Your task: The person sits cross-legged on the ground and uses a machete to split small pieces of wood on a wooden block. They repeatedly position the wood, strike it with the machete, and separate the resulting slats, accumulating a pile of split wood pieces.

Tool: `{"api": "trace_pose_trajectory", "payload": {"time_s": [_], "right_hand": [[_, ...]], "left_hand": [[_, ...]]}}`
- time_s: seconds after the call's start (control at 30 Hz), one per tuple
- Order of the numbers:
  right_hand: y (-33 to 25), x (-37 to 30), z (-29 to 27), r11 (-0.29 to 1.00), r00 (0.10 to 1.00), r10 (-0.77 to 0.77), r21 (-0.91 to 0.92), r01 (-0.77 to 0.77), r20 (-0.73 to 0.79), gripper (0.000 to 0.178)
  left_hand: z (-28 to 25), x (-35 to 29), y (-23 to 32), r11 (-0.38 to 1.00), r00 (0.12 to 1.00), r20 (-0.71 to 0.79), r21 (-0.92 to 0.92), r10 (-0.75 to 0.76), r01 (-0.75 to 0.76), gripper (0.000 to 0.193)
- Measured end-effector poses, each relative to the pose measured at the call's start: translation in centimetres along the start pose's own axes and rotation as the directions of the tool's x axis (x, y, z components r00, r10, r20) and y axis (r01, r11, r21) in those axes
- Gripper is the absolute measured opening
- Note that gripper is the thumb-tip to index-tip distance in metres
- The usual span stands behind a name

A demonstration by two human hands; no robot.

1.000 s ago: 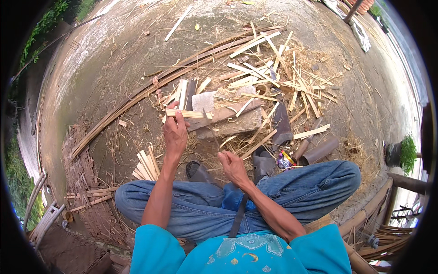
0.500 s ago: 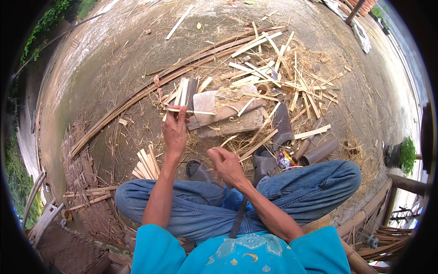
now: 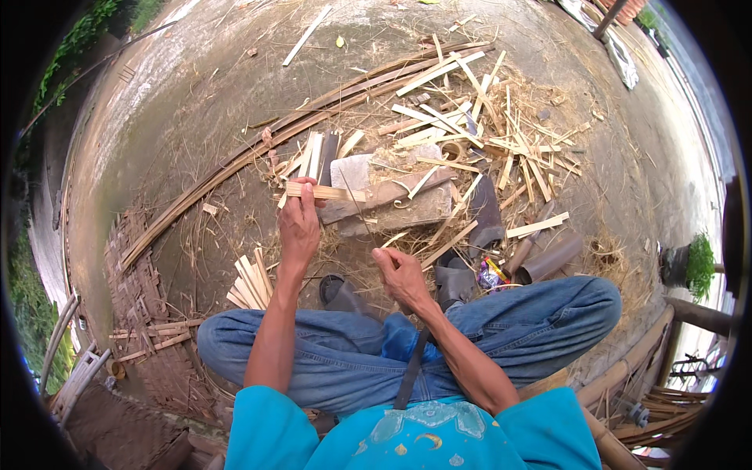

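A flat pale bamboo slat (image 3: 335, 193) is pinched near its left end between the thumb and fingers of my left hand (image 3: 298, 223), its broad face showing. The slat's free end points right, over the edge of a worn wooden block (image 3: 392, 193). Closed in a pinch, my right hand (image 3: 401, 276) hangs nearer to me and to the right. A thin dark strand (image 3: 361, 211) runs from beside its fingertips up across the slat; whether it is a wire, a cord or a thin blade I cannot tell.
Loose slats (image 3: 521, 153) and shavings lie heaped at the far right. Long dark bamboo strips (image 3: 211, 184) stretch across the ground on the left. A bundle of slats (image 3: 251, 282) sits by my left knee. Dark tube pieces (image 3: 551, 258) lie before my right knee, beside a colourful wrapper (image 3: 492, 272).
In my left hand the slat has turned from its narrow edge to its broad face. My right hand has moved slightly right, and the dark strand now shows more clearly across the slat.
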State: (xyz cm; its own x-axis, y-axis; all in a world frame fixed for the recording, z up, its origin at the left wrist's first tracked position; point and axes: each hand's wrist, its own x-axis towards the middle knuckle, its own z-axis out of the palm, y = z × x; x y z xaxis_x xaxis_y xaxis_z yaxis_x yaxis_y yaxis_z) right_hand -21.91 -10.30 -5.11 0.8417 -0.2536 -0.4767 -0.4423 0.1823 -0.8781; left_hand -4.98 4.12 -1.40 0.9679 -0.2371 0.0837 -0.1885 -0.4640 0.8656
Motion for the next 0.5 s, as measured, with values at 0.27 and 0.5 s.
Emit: {"api": "trace_pose_trajectory", "payload": {"time_s": [0.27, 0.5], "right_hand": [[1.8, 1.8, 0.1, 0.996, 0.998, 0.060, -0.064, -0.060, 0.002, 0.047], [4.1, 2.6, -2.0, 0.966, 0.971, 0.229, 0.111, -0.235, 0.068, 0.053]], "left_hand": [[0.1, -0.4, 1.1, 0.999, 0.998, 0.033, 0.012, 0.047, -0.048, 0.036], [0.7, 0.2, 0.5, 0.997, 0.993, 0.090, 0.044, -0.073, 0.069, 0.032]]}}
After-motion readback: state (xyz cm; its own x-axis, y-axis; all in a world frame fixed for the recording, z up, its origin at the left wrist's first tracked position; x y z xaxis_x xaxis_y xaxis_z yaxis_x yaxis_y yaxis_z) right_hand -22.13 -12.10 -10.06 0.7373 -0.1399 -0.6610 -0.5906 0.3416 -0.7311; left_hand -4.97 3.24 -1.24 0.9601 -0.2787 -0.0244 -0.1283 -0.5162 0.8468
